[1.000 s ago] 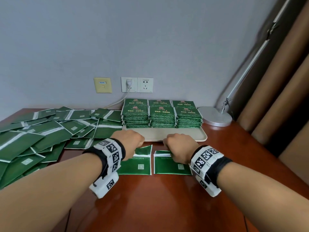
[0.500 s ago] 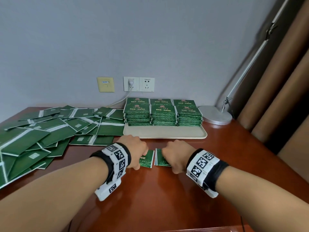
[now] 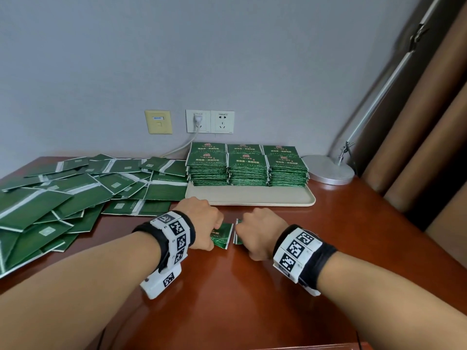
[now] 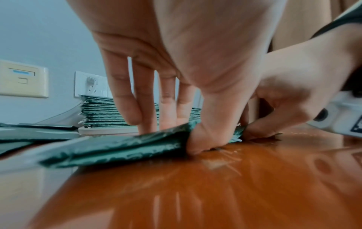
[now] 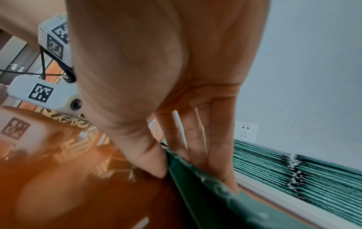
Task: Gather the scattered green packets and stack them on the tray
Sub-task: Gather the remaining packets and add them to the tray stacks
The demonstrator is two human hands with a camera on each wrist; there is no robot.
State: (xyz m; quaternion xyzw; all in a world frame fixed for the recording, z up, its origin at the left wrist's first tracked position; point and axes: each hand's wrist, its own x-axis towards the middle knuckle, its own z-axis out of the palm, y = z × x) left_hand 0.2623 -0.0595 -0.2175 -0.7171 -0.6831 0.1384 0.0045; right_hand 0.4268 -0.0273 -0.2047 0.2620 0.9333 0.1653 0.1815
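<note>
Glossy wooden table; left hand, right hand each pinching crinkly foil packet; flat beige tray beyond.

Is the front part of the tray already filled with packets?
No, the stacks stand only along the back of the tray, and its front strip is bare.

Head view: left hand and right hand cover most of each held packet; only slivers show, left packet, right packet. Fingers hidden under knuckles. Scattered packets, left of the fingers, cut by frame edge. Right wrist view: packet near the fingers blurred, print unreadable.
</note>
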